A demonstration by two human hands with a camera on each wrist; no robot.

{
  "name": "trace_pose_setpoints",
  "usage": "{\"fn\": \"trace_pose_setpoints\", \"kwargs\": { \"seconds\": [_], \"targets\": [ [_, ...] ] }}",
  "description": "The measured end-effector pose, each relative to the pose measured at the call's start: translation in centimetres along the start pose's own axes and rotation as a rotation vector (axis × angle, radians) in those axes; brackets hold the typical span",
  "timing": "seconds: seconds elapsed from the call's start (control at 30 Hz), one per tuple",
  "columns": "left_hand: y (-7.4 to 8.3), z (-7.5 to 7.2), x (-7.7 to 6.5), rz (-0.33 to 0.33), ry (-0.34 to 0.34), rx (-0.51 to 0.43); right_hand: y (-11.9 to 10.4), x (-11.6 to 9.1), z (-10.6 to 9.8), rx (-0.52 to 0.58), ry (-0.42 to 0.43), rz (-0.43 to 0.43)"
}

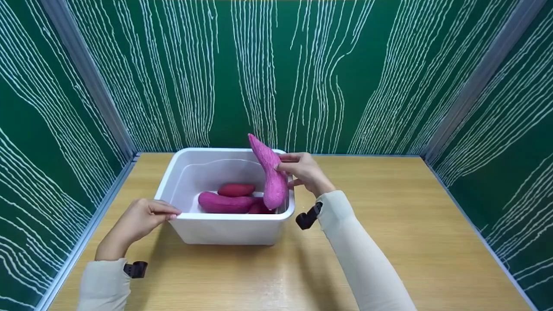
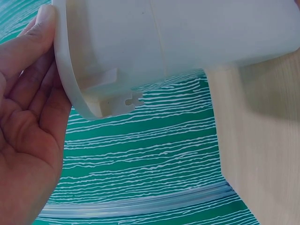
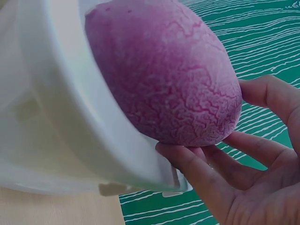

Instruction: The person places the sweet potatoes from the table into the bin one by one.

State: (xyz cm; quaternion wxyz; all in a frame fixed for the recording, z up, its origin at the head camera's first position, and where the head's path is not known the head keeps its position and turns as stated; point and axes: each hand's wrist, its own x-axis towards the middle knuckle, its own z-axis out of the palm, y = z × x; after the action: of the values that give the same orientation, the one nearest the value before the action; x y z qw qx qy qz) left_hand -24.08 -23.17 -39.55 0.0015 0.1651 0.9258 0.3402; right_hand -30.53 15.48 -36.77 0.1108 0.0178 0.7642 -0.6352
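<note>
My right hand [image 1: 304, 170] pinches a long pink sweet potato [image 1: 270, 177] over the right side of a white plastic bin [image 1: 229, 229]. Its pointed end tilts up and left, its rounded end hangs down inside the rim. The right wrist view shows the wrinkled skin of this sweet potato [image 3: 168, 75] between thumb and fingers. At the bin's front left corner my left hand [image 1: 147, 218] grips the rim, thumb on one side and fingers on the other. Inside lie a darker purple-pink sweet potato [image 1: 224, 203], a red one [image 1: 236, 189] and another reddish piece [image 1: 259, 208], partly hidden.
The bin stands on a wooden table [image 1: 389, 224] near its back edge. Green panels [image 1: 302, 77] with white wavy lines rise at the back and both sides, joined by grey metal posts [image 1: 93, 77]. Dark wrist cameras [image 1: 307, 217] sit on both wrists.
</note>
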Motion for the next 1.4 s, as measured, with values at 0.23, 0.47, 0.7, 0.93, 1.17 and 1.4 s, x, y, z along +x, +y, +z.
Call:
{"fn": "trace_pose_setpoints", "kwargs": {
  "seconds": [0.23,0.47,0.7,0.93,1.17,1.4],
  "targets": [
    [0.06,0.03,-0.03,0.002,-0.005,-0.001,-0.08,-0.03,0.02,-0.006,-0.002,-0.004],
    [0.22,-0.06,0.01,-0.024,-0.021,-0.010,-0.13,-0.15,0.04,-0.007,0.002,-0.005],
    [0.17,-0.04,-0.02,-0.028,-0.021,-0.009,-0.12,-0.22,0.01,0.017,0.005,0.006],
    [0.14,-0.01,-0.10,0.000,-0.006,-0.008,-0.15,-0.41,-0.25,0.024,0.022,-0.006],
    [0.12,0.08,-0.13,0.010,-0.002,-0.011,0.37,-0.38,-0.42,0.024,0.028,0.006],
    [0.21,-0.03,-0.05,-0.009,-0.016,-0.018,0.74,-0.37,-0.86,0.017,0.019,0.017]
  ]
}}
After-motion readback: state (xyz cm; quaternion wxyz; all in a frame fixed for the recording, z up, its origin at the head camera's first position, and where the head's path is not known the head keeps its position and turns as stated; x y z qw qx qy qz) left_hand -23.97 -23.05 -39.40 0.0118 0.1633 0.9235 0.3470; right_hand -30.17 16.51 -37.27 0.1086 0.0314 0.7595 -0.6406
